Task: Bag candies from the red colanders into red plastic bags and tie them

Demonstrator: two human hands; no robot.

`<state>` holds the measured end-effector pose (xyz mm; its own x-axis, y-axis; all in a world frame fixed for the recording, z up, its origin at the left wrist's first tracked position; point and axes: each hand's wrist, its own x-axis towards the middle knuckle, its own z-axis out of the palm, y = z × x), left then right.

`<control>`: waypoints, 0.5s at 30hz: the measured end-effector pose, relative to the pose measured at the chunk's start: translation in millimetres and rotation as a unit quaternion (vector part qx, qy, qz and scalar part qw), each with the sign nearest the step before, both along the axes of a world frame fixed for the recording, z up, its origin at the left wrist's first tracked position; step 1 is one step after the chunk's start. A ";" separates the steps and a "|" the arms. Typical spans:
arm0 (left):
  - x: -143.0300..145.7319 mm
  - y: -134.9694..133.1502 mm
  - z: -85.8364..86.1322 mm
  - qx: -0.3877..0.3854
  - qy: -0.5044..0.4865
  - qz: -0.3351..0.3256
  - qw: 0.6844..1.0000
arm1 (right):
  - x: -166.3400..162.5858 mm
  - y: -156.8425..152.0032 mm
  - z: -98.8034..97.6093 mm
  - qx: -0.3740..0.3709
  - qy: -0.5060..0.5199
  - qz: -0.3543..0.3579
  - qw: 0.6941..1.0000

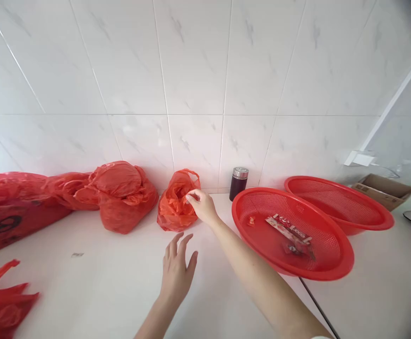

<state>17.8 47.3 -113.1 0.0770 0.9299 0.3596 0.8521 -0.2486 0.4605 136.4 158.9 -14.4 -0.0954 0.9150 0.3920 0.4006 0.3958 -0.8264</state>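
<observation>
My right hand (201, 205) reaches to a small red plastic bag (175, 202) that stands on the white counter by the tiled wall, and its fingertips pinch the bag's upper edge. My left hand (177, 270) hovers lower down over the counter, fingers spread and empty, a short way in front of that bag.
More red bags lie to the left: a knotted one (122, 194), a large printed one (11, 207) and a flat one (0, 301) at the near left corner. To the right stand a dark flask (238, 182), two red mesh baskets (318, 263) (360, 207), the nearer holding snack packets (290, 233), and a cardboard box (385, 189).
</observation>
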 end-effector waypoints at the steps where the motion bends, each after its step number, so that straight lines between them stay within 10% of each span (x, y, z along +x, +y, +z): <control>1: 2.3 13.9 6.2 0.000 0.030 0.000 1.000 | -1.7 -4.1 5.2 0.009 0.016 0.013 1.000; 9: -1.5 105.2 14.8 -0.106 0.074 0.070 0.989 | 29.4 -41.5 54.0 0.090 0.299 -0.053 0.948; 15: -22.7 43.8 42.8 -0.130 0.017 -0.001 0.991 | 62.8 -99.1 58.8 0.069 0.237 -0.008 0.969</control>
<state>-4.9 91.1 -70.3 0.0867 0.9907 0.1050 0.8678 -0.1269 0.4805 199.3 59.8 44.4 0.1383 0.8510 0.5066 -0.0036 0.5119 -0.8590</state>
